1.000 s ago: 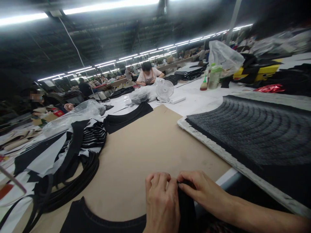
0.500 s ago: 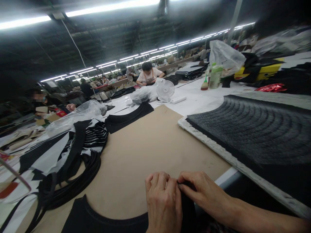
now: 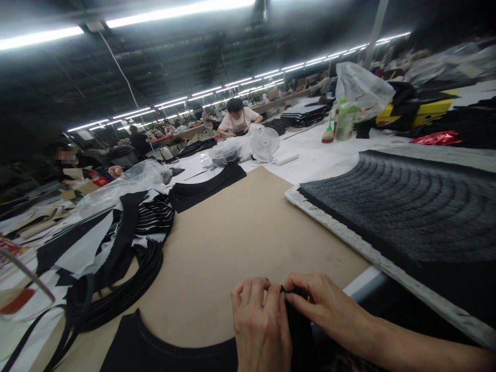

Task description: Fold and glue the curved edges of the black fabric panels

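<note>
A black fabric piece (image 3: 174, 356) with a curved, narrow-edged cutout lies along the near edge of the brown sheet (image 3: 217, 248). My left hand (image 3: 259, 320) rests on its right part, fingers curled and pressing on the cloth. Beside it, my right hand (image 3: 318, 299) pinches the fabric's upper right corner between thumb and forefinger. The two hands nearly meet at that corner, and a small dark tip of cloth sticks up between them. What lies under my left palm is hidden.
To the right, a board (image 3: 329, 219) carries overlapping black pieces (image 3: 426, 201). On the left lie black strips (image 3: 143, 284) and striped stacked pieces (image 3: 155, 214). Farther back stand a white fan (image 3: 265, 143), a red-liquid bottle (image 3: 328, 133) and a green-topped jar (image 3: 345, 121). A co-worker (image 3: 238, 118) bends over the far table.
The view has shifted very slightly. Both hands stay at the same corner of the black fabric, with a little more of its tip showing between them.
</note>
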Available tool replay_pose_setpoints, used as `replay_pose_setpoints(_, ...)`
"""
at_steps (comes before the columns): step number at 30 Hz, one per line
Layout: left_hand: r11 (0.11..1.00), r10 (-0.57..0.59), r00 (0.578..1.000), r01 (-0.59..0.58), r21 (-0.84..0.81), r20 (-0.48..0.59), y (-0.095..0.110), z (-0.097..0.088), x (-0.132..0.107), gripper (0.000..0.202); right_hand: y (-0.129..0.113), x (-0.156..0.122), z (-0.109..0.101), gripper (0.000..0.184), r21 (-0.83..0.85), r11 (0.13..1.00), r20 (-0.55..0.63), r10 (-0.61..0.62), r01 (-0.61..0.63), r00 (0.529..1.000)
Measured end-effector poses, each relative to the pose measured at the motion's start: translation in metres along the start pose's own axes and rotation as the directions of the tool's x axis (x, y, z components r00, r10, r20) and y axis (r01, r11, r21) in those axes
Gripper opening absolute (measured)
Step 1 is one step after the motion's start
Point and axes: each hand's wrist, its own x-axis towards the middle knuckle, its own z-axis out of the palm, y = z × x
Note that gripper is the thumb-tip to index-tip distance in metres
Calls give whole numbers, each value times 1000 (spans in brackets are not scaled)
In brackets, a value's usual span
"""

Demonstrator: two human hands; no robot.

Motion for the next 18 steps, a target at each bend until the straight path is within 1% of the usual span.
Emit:
replay_pose_setpoints(4,999,37,999,-37,26,15,0,0,0,23,0,-2,0,19,-43,998,19,-45,46,999)
replay_pose_setpoints(7,999,38,999,-39,15,30,1,-1,2,23,0,-5,0,20,-89,993,32,-75,78,997)
replay_pose_setpoints(10,999,43,998,-43,11,43,1,-2,3,23,0,-5,0,20,-103,991,43,-81,85,996)
replay_pose_setpoints(15,993,86,994,-91,75,60,1,-3,2,22,0,-5,0,18,-83,993,38,-76,78,996)
replay_pose_setpoints(16,995,70,996,-75,73,61,1,-3,3,22,0,-5,0,17,-80,994,34,-70,73,997)
replay_pose_setpoints(18,1000,-26,997,24,16,74,-1,-5,6,22,0,-5,0,16,-77,995,23,-55,57,998)
